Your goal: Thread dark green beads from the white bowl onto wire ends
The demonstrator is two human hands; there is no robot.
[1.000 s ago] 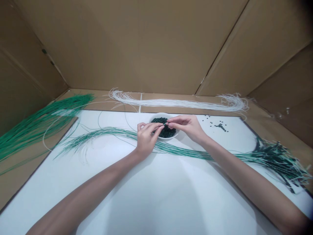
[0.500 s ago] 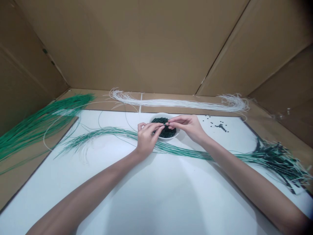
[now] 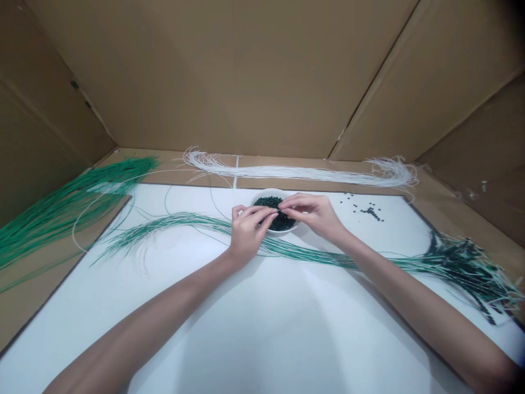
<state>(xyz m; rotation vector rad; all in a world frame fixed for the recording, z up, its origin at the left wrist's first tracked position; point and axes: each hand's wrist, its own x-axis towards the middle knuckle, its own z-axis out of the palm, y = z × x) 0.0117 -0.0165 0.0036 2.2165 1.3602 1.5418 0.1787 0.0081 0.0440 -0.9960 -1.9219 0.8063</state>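
Observation:
Over a white bowl [image 3: 296,226] of small dark green beads [image 3: 267,201], my two hands meet fingertip to fingertip. My left hand [image 3: 246,230] is closed in a pinch on a thin strand, of which little shows. My right hand [image 3: 314,213] also pinches, thumb against fingers, at the strand's tip; what lies between its fingertips is too small to make out. Beneath both forearms runs a long bundle of green and white strands [image 3: 311,255]. Its right end carries many dark beaded tips [image 3: 463,268].
A bundle of white strands [image 3: 303,173] lies along the back on the cardboard. Bright green strands [image 3: 74,202] spread at the left. Loose dark beads [image 3: 371,212] are scattered on the white board [image 3: 262,328] right of the bowl. Cardboard walls [image 3: 246,76] enclose the back and sides.
My right fingertips have closed in toward the left ones, covering the pale strand tip that showed between them before. My left hand has barely moved.

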